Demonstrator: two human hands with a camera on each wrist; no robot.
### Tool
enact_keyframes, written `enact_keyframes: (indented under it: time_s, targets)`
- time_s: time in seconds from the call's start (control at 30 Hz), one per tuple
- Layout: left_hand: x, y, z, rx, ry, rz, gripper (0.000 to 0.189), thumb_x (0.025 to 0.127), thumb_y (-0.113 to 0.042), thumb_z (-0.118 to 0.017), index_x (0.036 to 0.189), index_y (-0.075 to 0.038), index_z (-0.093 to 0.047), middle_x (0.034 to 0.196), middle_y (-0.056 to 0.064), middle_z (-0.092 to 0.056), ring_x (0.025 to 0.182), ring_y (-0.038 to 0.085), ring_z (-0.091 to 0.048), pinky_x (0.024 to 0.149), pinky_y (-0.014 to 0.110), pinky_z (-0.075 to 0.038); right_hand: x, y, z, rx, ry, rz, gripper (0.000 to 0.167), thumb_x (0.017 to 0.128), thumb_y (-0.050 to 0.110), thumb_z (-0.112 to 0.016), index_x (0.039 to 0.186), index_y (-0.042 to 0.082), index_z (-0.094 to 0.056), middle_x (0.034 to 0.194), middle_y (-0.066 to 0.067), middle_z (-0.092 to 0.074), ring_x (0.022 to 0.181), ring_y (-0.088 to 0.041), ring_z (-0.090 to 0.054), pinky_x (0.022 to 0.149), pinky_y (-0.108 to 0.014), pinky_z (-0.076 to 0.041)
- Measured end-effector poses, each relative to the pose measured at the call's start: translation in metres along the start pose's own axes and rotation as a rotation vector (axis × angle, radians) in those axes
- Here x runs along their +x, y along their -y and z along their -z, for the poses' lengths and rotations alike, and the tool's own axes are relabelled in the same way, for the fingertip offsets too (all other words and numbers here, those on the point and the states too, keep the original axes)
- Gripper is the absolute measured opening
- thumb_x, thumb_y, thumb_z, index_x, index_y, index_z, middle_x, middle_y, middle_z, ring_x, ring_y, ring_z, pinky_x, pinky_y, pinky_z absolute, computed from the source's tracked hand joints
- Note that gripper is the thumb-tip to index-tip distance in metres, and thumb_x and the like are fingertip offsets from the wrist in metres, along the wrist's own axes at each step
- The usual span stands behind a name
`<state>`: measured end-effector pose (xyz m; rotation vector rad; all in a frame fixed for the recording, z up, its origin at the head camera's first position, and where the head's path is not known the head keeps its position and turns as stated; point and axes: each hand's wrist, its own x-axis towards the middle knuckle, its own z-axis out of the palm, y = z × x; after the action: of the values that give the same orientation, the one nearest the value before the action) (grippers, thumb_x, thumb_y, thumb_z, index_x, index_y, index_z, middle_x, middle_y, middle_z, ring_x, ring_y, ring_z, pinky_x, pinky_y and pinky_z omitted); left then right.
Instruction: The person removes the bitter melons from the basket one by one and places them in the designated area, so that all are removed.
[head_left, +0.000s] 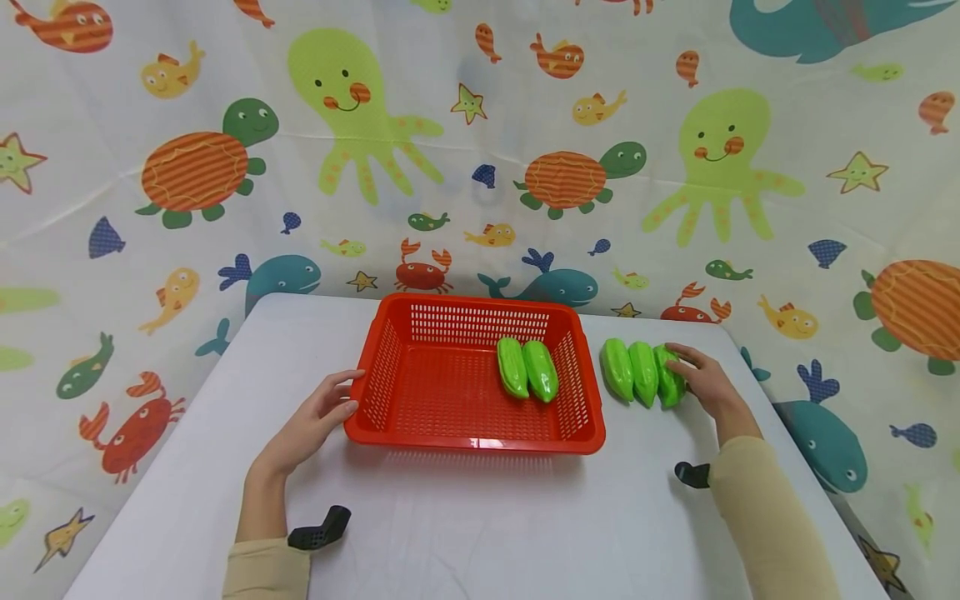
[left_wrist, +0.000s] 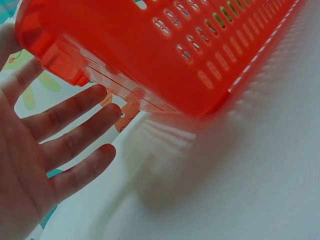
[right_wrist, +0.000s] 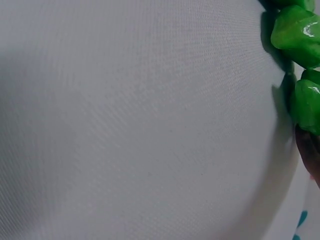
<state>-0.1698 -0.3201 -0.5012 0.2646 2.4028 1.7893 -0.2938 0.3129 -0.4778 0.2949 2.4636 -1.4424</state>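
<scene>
In the head view a red plastic basket (head_left: 442, 443) with slotted walls stands on the white table. Two glossy, bright green, oblong ridged pieces (head_left: 513, 368) lie inside it, toward the right. My left hand (head_left: 303, 429) touches the basket's left rim; in the left wrist view several of its fingers are straight and spread below the rim. Right of the basket, two similar green pieces (head_left: 618, 370) lie side by side. Beside them, my right hand (head_left: 708, 383) grips the rightmost green piece (head_left: 667, 379). The right wrist view catches only this piece's end (right_wrist: 307, 105) and a fingertip against it.
The white table (head_left: 495, 525) spreads around the basket. A curtain (head_left: 465, 167) printed with sea animals hangs behind the table and along its sides. Black wrist devices (head_left: 321, 528) sit at both sleeves.
</scene>
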Motion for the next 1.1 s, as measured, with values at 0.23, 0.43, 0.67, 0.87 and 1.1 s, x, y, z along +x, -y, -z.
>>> enact_keyframes:
  time_s: [0.23,0.43,0.67,0.87,1.1]
  targets:
    - [-0.001,-0.002,0.000,-0.001,-0.001,0.002,0.056,0.098,-0.035,-0.057,0.148,-0.023,-0.035,0.141,0.017,-0.045,0.127,0.037,-0.046,0.097,0.055,-0.047,-0.001,-0.001,0.001,-0.006,-0.013,0.001,0.064,0.101,0.040,-0.050,0.155,0.015,-0.025,0.162,-0.019,-0.005,0.145,-0.043,-0.011,0.113,-0.061,-0.020]
    - [-0.001,-0.002,0.000,-0.003,0.003,0.001,0.056,0.098,-0.034,-0.057,0.149,-0.022,-0.035,0.142,0.018,-0.044,0.128,0.038,-0.045,0.097,0.057,-0.046,-0.006,0.007,0.002,-0.086,-0.176,0.025,0.070,0.101,0.043,-0.048,0.156,0.011,-0.020,0.160,-0.024,-0.010,0.142,-0.047,-0.020,0.112,-0.062,-0.023]
    - [0.000,0.000,0.001,0.015,-0.001,-0.002,0.057,0.098,-0.036,-0.057,0.149,-0.023,-0.035,0.143,0.017,-0.044,0.128,0.038,-0.046,0.097,0.057,-0.046,-0.013,0.022,0.002,-0.055,-0.343,-0.009,0.080,0.096,0.051,-0.051,0.157,0.011,-0.016,0.161,-0.021,-0.012,0.142,-0.045,-0.024,0.111,-0.061,-0.025]
    - [0.001,0.002,0.002,0.018,-0.002,0.002,0.056,0.098,-0.038,-0.057,0.148,-0.025,-0.035,0.143,0.016,-0.044,0.128,0.037,-0.046,0.097,0.057,-0.046,-0.017,0.030,0.004,-0.051,-0.375,-0.007,0.081,0.097,0.048,-0.053,0.157,0.011,-0.013,0.161,-0.020,-0.012,0.142,-0.044,-0.024,0.111,-0.060,-0.027]
    - [0.001,0.001,0.001,0.020,-0.002,-0.003,0.057,0.098,-0.036,-0.057,0.149,-0.023,-0.035,0.143,0.017,-0.044,0.128,0.039,-0.045,0.097,0.058,-0.045,-0.025,0.043,0.000,-0.029,-0.412,0.044,0.082,0.096,0.047,-0.055,0.157,0.011,-0.014,0.161,-0.016,-0.015,0.144,-0.039,-0.024,0.111,-0.058,-0.029]
